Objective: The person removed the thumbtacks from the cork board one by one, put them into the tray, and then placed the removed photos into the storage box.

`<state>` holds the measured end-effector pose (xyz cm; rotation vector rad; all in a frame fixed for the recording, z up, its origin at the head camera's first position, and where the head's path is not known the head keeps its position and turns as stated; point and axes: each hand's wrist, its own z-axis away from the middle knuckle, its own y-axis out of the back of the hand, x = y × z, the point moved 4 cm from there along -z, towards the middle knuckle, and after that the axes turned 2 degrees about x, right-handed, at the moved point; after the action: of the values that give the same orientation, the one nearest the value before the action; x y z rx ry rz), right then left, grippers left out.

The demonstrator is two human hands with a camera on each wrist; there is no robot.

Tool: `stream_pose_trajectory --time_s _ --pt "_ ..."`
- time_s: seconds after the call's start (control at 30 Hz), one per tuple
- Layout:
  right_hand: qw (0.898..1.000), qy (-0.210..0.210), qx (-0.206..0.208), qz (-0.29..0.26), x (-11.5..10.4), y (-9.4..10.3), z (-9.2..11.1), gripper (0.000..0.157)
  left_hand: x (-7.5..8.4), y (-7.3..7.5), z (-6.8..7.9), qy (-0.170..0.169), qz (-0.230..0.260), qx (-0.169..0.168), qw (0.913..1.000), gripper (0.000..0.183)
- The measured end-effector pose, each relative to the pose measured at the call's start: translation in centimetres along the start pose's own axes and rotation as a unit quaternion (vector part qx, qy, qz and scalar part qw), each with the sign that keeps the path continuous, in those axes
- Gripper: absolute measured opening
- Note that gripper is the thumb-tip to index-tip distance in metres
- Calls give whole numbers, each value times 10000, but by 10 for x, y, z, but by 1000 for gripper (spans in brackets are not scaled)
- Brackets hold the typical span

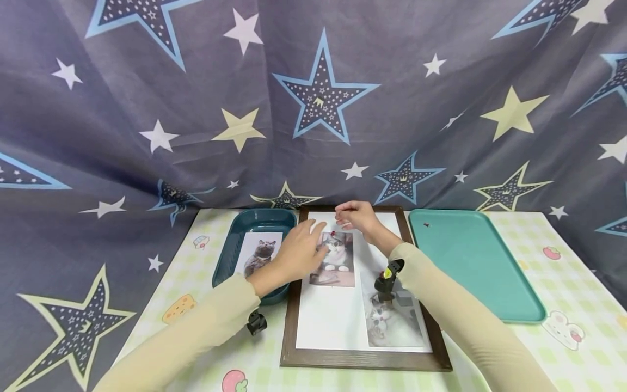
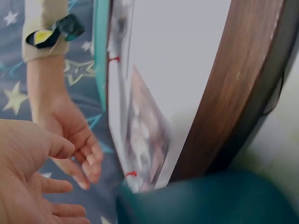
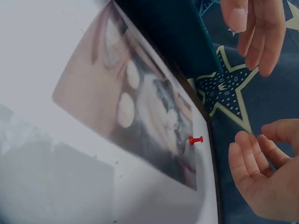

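Note:
A brown-framed white board [image 1: 330, 321] lies on the table with a cat picture [image 1: 338, 275] in its upper left part. A red push pin [image 3: 196, 140] stands at that picture's top edge. My left hand [image 1: 300, 250] hovers over the picture's left side, fingers spread and holding nothing. Above the pin is my right hand [image 1: 360, 220], its fingers loosely bent and nothing visible between them. A second cat picture [image 1: 392, 329] sits lower right on the board, partly covered by the right wrist's camera. In the left wrist view another red pin [image 2: 114, 59] stands at that picture.
Left of the board, a dark teal dish [image 1: 225, 247] holds a photo of a grey cat [image 1: 262, 253]. A green tray [image 1: 475, 267] lies to the right with a small red pin [image 1: 426, 225] on it. Behind the table hangs a star-patterned curtain [image 1: 421, 49].

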<state>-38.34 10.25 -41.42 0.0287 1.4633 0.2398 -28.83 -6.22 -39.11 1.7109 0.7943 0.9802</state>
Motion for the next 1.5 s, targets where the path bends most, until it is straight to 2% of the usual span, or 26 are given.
stream_pose_trajectory --time_s 0.23,0.47,0.6,0.8,1.07,1.3,1.5 --pt "9998 -137 -137 81 15 -2 -2 30 8 -29 -5 -214 -630 -595 9960 60" --pt "9987 -313 -383 108 21 -8 -2 30 6 -52 -4 99 -649 -1302 9893 68" --pt "9979 -362 -525 72 25 -12 -3 31 4 -61 -5 176 -855 -1505 9847 68" --pt "9967 -467 -637 165 29 -17 -5 28 5 -64 -4 191 -886 -1585 9832 68" --pt "9955 -661 -622 276 35 -18 -8 25 7 -63 -1 -28 -833 -1697 9820 71" --pt "9923 -737 -842 527 36 -19 -10 24 6 -65 -1 -72 -758 -1866 9795 71" --pt "9907 -801 -1010 443 37 -17 -13 28 6 -67 -2 -102 -881 -1919 9774 70"
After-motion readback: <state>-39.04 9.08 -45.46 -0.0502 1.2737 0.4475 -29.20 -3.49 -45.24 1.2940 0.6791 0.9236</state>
